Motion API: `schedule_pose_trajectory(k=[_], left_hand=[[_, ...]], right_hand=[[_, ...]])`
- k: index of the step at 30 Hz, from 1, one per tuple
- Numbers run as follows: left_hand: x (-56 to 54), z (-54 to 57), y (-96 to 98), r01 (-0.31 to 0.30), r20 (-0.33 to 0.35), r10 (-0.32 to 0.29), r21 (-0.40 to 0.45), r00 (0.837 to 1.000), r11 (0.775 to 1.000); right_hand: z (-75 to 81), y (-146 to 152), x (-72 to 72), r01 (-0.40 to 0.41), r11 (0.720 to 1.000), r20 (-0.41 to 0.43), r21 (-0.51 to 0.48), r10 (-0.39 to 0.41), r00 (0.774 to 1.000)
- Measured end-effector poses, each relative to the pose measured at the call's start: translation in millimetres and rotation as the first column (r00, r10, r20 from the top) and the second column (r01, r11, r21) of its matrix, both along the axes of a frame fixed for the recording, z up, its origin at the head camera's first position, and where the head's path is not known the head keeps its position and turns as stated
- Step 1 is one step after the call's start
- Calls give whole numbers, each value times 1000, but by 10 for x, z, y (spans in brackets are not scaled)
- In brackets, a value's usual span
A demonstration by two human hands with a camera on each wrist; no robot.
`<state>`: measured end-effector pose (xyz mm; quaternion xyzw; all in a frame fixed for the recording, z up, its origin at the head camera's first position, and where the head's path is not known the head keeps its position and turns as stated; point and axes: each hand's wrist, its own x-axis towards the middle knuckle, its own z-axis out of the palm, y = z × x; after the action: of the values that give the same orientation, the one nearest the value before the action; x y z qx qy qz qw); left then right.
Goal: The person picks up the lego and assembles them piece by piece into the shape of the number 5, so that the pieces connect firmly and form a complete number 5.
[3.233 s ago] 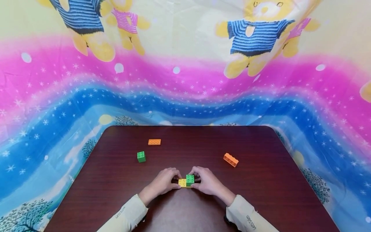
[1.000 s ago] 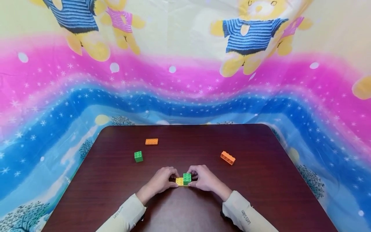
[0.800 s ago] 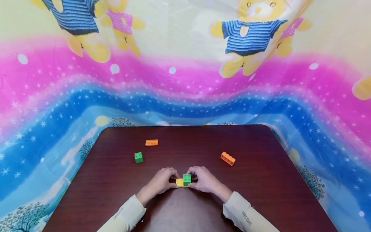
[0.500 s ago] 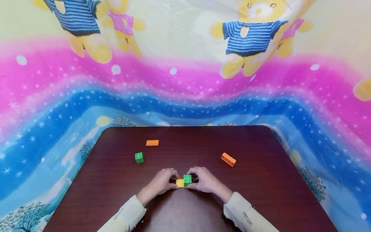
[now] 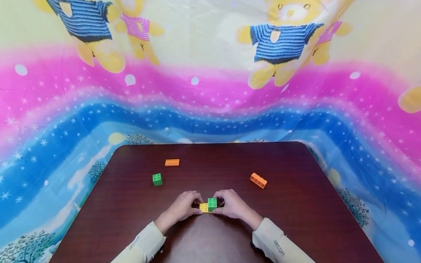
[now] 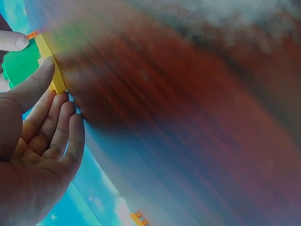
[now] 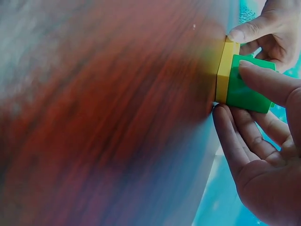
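A flat yellow building plate (image 5: 204,207) lies on the table near its middle front, and a green building brick (image 5: 212,204) sits on the plate's right half. My left hand (image 5: 184,205) pinches the plate's left end between thumb and fingers. From the other side my right hand (image 5: 232,204) pinches the green brick. In the right wrist view the thumb presses the near face of the green brick (image 7: 249,87), while the yellow plate (image 7: 227,70) lies flush under it. Seen from the left wrist, the left thumb (image 6: 42,70) is on the yellow plate's side.
A second green brick (image 5: 157,179) stands on the dark wooden table (image 5: 210,241), left of the hands. Behind it lies an orange plate (image 5: 172,162), studs hidden. An orange brick (image 5: 258,180) rests on its side at right. A patterned cloth (image 5: 197,98) hangs beyond the table.
The view has shifted slightly with the head. Both hands keep their hold on the yellow plate and green brick, and the loose pieces stay in place.
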<state>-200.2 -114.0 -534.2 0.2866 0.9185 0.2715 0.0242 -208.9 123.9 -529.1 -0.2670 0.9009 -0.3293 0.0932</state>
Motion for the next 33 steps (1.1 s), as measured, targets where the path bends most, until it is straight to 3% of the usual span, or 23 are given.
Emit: schedule_pose_trajectory(k=[8,33], left_hand=[[-2,4,1,-10,13,10,-4,1000,1000],[7,12,-7,-4,13,4,-2,1000,1000]], right_hand=[[-13,6,1,10,1000,29,-13,-9,1000],[-33,-1,18,12,999,1,-30,-12,1000]])
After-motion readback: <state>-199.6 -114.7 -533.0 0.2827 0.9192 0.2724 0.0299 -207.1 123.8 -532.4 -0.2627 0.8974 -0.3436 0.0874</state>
